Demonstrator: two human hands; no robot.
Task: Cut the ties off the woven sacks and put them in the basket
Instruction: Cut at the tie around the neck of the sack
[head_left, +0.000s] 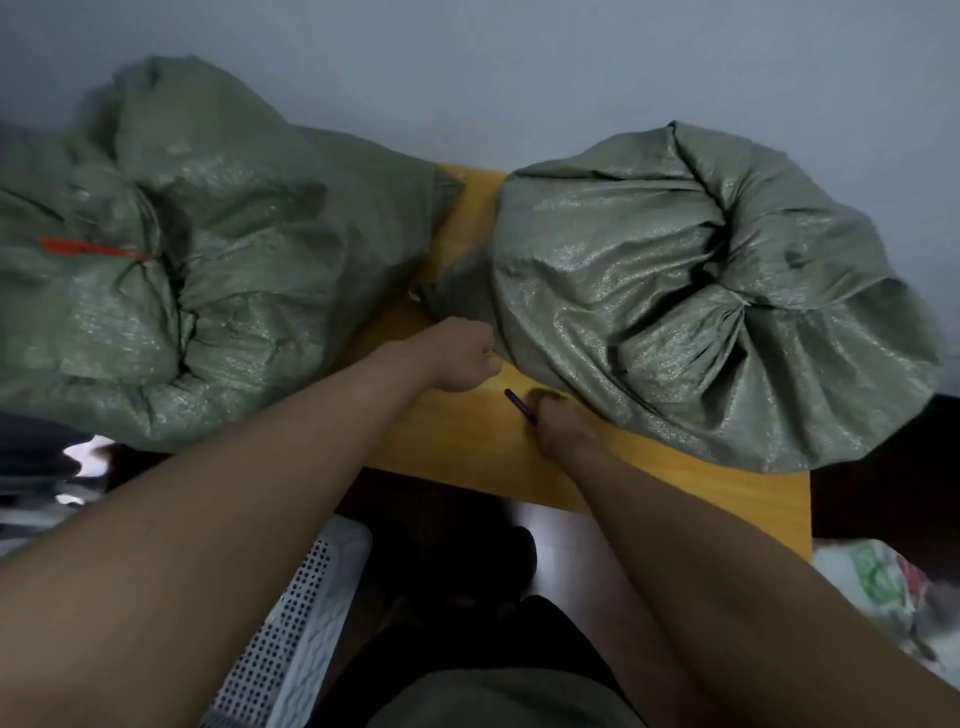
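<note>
Below both forearms sits a white basket (291, 618). Left hand (457, 358) clutches the right sack (675, 291); right hand (558, 421) grips a dark cutter (519, 407). Soft, slippery cloth, probably; take it at the bunched neck. Left of them, another sack (208, 249) keeps its red tie (88, 248).

You have two green woven sacks: one sack (208, 249) at ten o'clock, the other sack (691, 301) at two o'clock. You have one red tie (88, 249) showing, on the ten o'clock sack. One white perforated basket (296, 623) sits at seven o'clock. One dark slim tool (519, 405) lies at centre. You have two hands: left hand (457, 353), right hand (561, 421).
</note>
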